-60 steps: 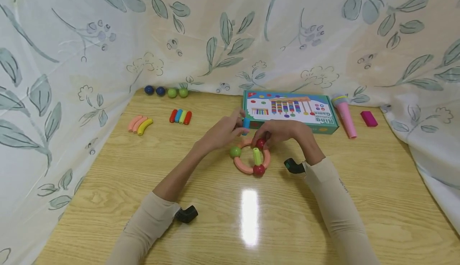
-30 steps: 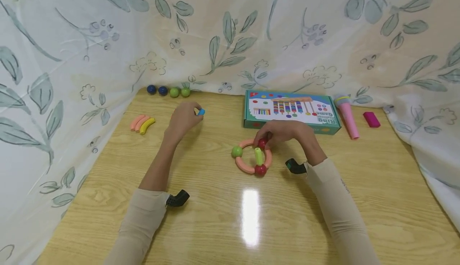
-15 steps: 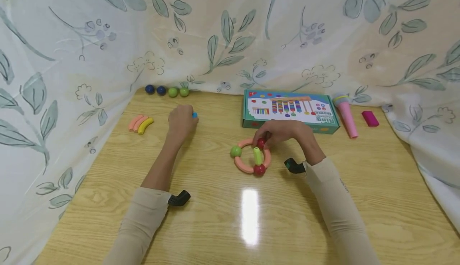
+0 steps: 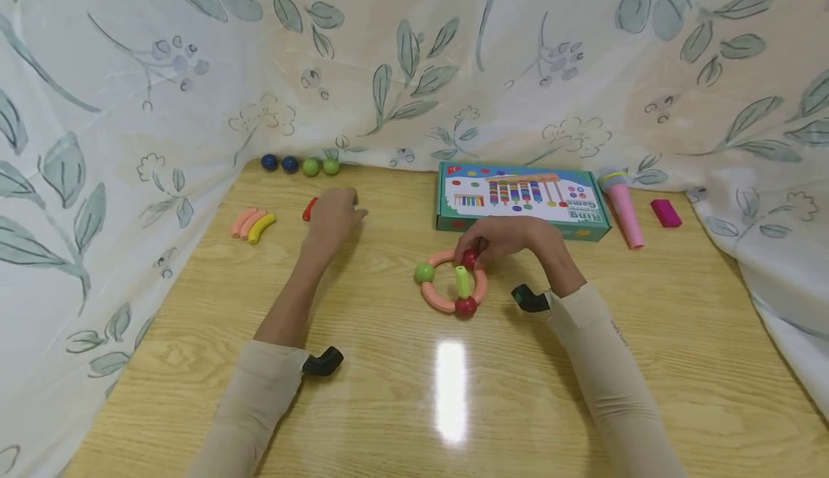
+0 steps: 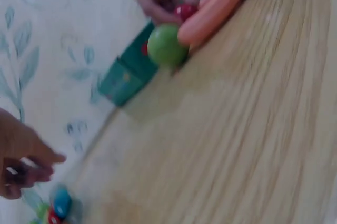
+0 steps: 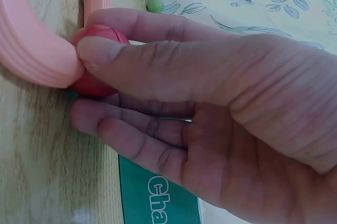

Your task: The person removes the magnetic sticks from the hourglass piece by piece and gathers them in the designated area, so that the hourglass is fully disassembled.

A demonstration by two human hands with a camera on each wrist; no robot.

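My left hand [image 4: 333, 215] hovers over the short coloured rods at the left of the table, fingers loosely bent and holding nothing. Just beyond it a red rod [image 4: 309, 209] shows; the hand hides most of the others. In the left wrist view, a blue rod [image 5: 61, 201] lies below the fingertips, apart from them. My right hand [image 4: 501, 237] pinches a red ball [image 6: 100, 61] between thumb and fingers. That ball joins pink curved pieces [image 4: 437, 298] into a ring on the table, with a green ball [image 4: 424, 272] and another red ball [image 4: 465, 307], from which a light-green rod [image 4: 462, 281] stands upright.
A green game box [image 4: 524, 201] lies behind the ring. Right of it are a pink toy microphone [image 4: 623, 208] and a magenta block [image 4: 666, 213]. Blue balls [image 4: 279, 164] and green balls [image 4: 321, 167] line the back left, near pink and yellow curved pieces [image 4: 262, 227].
My left hand carried the blue rod from beside the ring leftward to the row of rods and let it go there. The right hand has stayed on the red ball.
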